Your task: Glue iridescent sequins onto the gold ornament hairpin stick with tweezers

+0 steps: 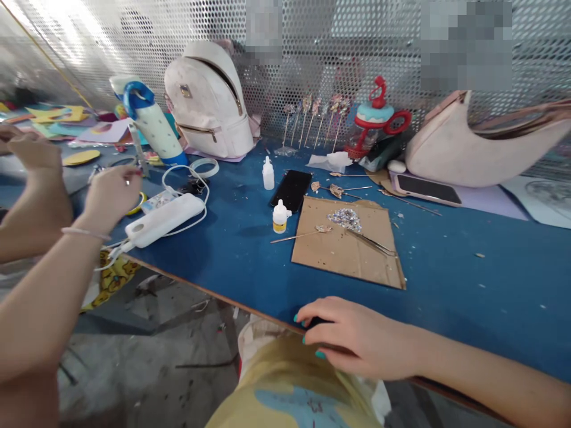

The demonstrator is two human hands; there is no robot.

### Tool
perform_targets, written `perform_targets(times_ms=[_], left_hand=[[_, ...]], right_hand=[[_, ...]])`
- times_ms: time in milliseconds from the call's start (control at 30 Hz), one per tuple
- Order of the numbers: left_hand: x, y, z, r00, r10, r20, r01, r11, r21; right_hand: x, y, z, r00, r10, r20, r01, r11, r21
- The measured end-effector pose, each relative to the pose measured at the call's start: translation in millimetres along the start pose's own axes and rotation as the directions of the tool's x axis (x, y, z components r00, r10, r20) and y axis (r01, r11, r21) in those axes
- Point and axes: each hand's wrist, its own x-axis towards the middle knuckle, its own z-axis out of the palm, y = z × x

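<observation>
My left hand (pixel 113 193), with a thin band at the wrist, reaches to the far left. Its fingers are pinched on something too small to make out, beside a white power strip (pixel 163 220). My right hand (pixel 343 336) rests on the table's front edge, fingers bent and apart; something dark shows beneath them. Beyond it, a cardboard sheet (pixel 348 261) carries a pile of shiny bits (pixel 345 219), tweezers (pixel 372 242) and a decorated stick (pixel 297 236). Nearby stand a yellow-labelled bottle (pixel 279 218) and a white bottle (pixel 268 174); a black phone (pixel 291 190) lies between.
Another person's hands (pixel 33 151) are at the far left. A patterned bottle (pixel 154 125), white backpack (pixel 209 104), upright decorated sticks (pixel 316 116), red-lidded cup (pixel 373 119), pale handbag (pixel 473 148) and pink-edged phone (pixel 428 189) line the back, before a perforated metal screen (pixel 307 65).
</observation>
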Motion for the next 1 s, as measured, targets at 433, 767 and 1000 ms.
perform_targets(times_ms=[433, 767, 1000], left_hand=[[-67, 214, 36.0, 0.604, 0.783, 0.149, -0.522, 0.531, -0.668], [-105, 285, -11.4, 0.502, 0.831, -0.239, -0.521, 0.070, -0.851], [-126, 311, 0.4, 0.454, 0.854, -0.255, -0.360, -0.086, -0.929]], right_hand=[[-3, 10, 1, 0.994, -0.078, -0.072, 0.081, 0.996, 0.034], [-1, 40, -5, 0.755, 0.387, -0.529, 0.219, 0.613, 0.759], [-2, 54, -9, 0.673, 0.567, -0.475, 0.142, 0.532, 0.835]])
